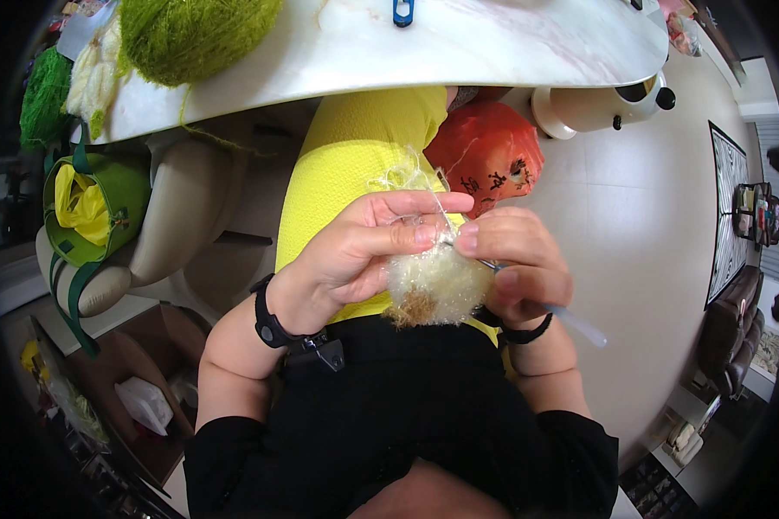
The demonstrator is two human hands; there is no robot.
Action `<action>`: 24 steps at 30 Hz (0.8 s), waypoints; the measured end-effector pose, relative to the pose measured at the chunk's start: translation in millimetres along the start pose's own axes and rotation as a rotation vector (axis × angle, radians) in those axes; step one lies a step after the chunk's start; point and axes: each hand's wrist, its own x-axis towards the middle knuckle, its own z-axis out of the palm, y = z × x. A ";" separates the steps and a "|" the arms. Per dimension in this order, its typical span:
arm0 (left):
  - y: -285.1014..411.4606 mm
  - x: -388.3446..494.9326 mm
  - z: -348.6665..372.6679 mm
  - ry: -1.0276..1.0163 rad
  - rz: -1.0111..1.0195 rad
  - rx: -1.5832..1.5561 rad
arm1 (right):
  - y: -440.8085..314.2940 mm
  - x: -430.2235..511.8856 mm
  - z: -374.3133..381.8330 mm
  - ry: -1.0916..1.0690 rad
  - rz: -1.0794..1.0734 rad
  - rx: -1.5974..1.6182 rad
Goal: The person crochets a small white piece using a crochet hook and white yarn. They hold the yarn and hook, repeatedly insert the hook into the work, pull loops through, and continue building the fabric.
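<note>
Over my lap, my left hand (376, 240) pinches the top edge of a fuzzy cream crocheted piece (443, 282) between thumb and fingers. A brown patch shows at the lower end of that piece. In my right hand (522, 259) is a crochet hook (574, 324) with a pale translucent handle, its metal shaft reaching to the edge of the work. The hook's very tip is hidden by yarn and fingers. Thin white yarn (410, 172) runs from the stitches up over my left fingers and lies loosely tangled above them.
A red plastic bag (490, 152) bearing writing stands beyond my hands. Ahead, the marble tabletop (493, 48) carries an olive-green yarn bundle (195, 39), cream yarn (96, 81) and a blue-handled tool (402, 12). On a chair (185, 194) at left sits a green bag (97, 201).
</note>
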 end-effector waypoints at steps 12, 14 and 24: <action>-13.2 2.9 -9.0 0.101 0.209 0.205 | -1.6 -3.5 17.0 -0.105 -0.154 -0.595; -9.7 0.7 -4.9 0.106 0.153 0.168 | -2.4 -3.8 12.6 -0.106 -0.223 -0.556; -3.9 5.8 2.0 0.108 0.213 0.257 | -0.9 -11.4 15.1 0.316 0.604 0.540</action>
